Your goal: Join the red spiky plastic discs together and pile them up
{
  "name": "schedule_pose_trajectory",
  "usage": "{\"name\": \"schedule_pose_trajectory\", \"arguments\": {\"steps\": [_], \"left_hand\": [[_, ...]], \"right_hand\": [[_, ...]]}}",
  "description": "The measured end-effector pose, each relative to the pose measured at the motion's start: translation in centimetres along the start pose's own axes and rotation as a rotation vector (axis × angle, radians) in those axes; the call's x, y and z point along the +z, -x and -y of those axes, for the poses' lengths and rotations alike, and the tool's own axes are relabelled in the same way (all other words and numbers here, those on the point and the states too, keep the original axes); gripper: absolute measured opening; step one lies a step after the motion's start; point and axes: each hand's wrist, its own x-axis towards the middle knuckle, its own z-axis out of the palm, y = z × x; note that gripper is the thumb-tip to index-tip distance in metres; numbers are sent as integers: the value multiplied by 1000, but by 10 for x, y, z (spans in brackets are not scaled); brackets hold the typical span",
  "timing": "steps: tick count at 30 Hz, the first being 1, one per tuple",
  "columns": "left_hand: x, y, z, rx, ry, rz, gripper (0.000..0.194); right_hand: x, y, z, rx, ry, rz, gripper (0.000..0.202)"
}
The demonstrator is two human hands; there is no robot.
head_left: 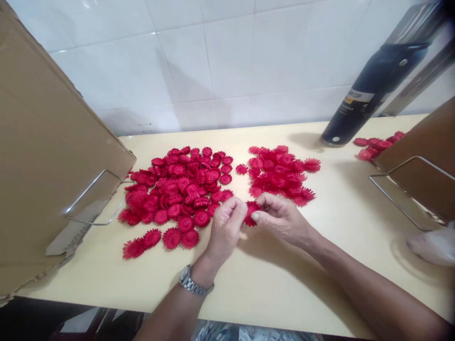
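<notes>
Between my two hands, above the cream table point(284, 284), is a red flower-shaped piece point(252, 213) with a notched edge. My left hand point(229, 225) pinches its left side between thumb and fingers. On its right side, the thumb and fingers of my right hand point(280, 218) close on the same piece. Behind my left hand spreads a large pile of dark red ruffled pieces point(181, 182). A smaller pile of brighter red pieces point(279, 170) lies just behind my right hand. A metal watch is on my left wrist.
Cardboard boxes stand at the left point(53, 142) and right point(423, 161), each with a bent wire near it. A dark blue bottle point(366, 94) stands at the back right by the tiled wall point(231, 61). More red pieces point(377, 146) lie beside the right box.
</notes>
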Motion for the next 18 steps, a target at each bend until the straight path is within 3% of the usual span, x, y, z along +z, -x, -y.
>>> {"name": "schedule_pose_trajectory", "arguments": {"steps": [4, 9, 18], "left_hand": [[1, -1, -2, -69, 46, 86, 22], [0, -2, -4, -90, 77, 97, 18], [5, 0, -7, -197, 253, 39, 27]], "right_hand": [[-3, 0, 2, -84, 212, -8, 19], [-8, -1, 2, -217, 461, -45, 23], [-8, -3, -6, -68, 296, 114, 42]]}}
